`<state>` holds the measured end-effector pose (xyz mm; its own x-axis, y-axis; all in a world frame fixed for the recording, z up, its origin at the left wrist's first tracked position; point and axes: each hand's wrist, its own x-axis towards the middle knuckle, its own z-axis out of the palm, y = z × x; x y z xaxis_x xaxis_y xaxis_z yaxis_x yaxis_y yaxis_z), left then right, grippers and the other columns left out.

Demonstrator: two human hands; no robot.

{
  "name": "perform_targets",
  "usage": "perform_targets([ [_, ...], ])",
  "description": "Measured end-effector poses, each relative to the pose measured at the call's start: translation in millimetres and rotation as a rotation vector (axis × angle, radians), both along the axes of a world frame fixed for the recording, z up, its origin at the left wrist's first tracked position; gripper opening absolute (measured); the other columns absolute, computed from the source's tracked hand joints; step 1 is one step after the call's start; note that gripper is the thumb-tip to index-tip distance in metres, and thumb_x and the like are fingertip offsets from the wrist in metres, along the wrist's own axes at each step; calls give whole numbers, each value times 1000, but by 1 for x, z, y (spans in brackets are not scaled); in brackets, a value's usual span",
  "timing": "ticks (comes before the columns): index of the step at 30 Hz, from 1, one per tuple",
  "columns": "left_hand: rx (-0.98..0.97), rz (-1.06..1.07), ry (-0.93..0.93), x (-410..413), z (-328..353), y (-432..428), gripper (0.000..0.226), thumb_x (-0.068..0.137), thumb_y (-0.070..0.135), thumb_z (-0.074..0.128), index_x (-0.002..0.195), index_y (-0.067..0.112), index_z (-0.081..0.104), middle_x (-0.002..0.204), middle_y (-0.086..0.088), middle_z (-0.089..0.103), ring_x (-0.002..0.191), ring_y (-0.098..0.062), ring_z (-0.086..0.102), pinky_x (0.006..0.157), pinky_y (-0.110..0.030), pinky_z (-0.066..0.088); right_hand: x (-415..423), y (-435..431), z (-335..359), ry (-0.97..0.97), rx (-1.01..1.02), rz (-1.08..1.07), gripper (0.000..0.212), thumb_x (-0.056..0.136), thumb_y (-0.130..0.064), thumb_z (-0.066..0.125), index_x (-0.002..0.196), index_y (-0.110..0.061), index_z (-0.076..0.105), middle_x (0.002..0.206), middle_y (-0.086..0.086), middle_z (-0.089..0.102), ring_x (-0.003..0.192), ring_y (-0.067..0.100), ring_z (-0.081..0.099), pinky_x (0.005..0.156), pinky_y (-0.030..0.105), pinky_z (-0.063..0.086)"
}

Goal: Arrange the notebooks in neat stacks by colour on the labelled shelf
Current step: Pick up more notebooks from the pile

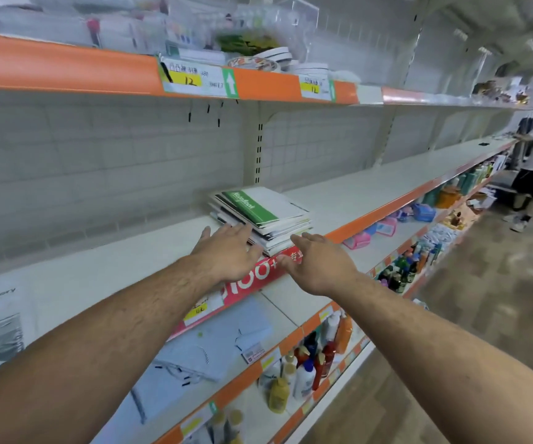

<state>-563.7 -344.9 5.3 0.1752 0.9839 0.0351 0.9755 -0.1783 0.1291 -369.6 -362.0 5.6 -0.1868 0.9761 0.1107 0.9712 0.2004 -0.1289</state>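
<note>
Left hand [226, 251] flat-fingered against notebook stack [263, 216], right hand [319, 261] spread beside it, shelf [98, 267] beneath

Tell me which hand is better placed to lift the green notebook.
The left hand, probably: its fingers overlap the stack beside the green notebook; the right hand is lower, at the shelf edge.

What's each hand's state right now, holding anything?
Left hand: open, fingers straight at the notebook stack's near corner, holding nothing.
Right hand: open, fingers straight by the stack's front edge, holding nothing.
</note>
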Motion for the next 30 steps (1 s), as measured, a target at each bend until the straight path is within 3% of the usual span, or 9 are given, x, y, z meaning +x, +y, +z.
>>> perform_targets([
  [6, 0, 27, -11, 3, 5, 51, 66, 103, 53, 22, 160, 21, 9, 167, 2, 9, 154, -17, 5, 123, -48, 0, 2, 56, 4, 73, 46, 5, 67, 95, -62, 42, 144, -16, 46, 148, 7, 48, 139, 27, 39, 110, 40, 38],
  [10, 34, 49, -39, 9, 8, 75, 61, 104, 47, 25, 158, 19, 17, 165, -2, 19, 151, -19, 16, 122, -47, 9, 8, 100, 9, 94, 102, 17, 61, 95, -62, 43, 131, -15, 57, 130, 10, 60, 122, 29, 51, 97, 39, 47],
  [14, 38, 127, -62, 11, 9, 99, 51, 106, 37, 24, 151, 16, 32, 158, -6, 34, 143, -23, 31, 117, -48, 22, 13, 143, 16, 103, 144, 27, 64, 96, -64, 39, 133, -14, 56, 129, 11, 59, 122, 29, 50, 95, 40, 47],
  [18, 4, 238, -102, 15, 6, 114, 39, 104, 29, 26, 134, 19, 49, 142, -3, 50, 129, -22, 45, 113, -52, 29, 18, 186, 20, 73, 56, 72, 76, 92, -73, 34, 135, -14, 52, 128, 10, 57, 118, 28, 51, 89, 39, 46],
  [22, 15, 341, -144, 27, 7, 123, 29, 100, 24, 32, 120, 20, 53, 131, -5, 57, 119, -23, 50, 110, -52, 32, 23, 218, 20, 94, -60, 131, 81, 82, -80, 47, 124, -11, 57, 121, 7, 61, 110, 27, 58, 79, 34, 45],
  [26, 26, 413, -193, 38, 4, 125, 31, 102, 26, 32, 124, 20, 53, 133, -5, 57, 119, -24, 52, 111, -55, 32, 29, 241, 23, 206, -189, 200, 60, 77, -67, 69, 99, -12, 58, 92, 1, 60, 87, 22, 59, 70, 30, 45],
  [28, 29, 472, -227, 42, 5, 125, 34, 104, 30, 31, 123, 18, 56, 130, -3, 60, 115, -23, 54, 110, -53, 34, 31, 255, 22, 302, -228, 202, 44, 77, -49, 77, 86, -11, 58, 80, 2, 62, 75, 21, 61, 64, 29, 47],
  [30, 41, 532, -251, 45, 6, 125, 36, 104, 32, 34, 126, 14, 56, 128, -5, 62, 115, -26, 55, 108, -48, 37, 33, 267, 21, 377, -178, 173, 21, 80, -25, 71, 77, -9, 58, 69, 3, 63, 64, 21, 62, 55, 25, 45],
])
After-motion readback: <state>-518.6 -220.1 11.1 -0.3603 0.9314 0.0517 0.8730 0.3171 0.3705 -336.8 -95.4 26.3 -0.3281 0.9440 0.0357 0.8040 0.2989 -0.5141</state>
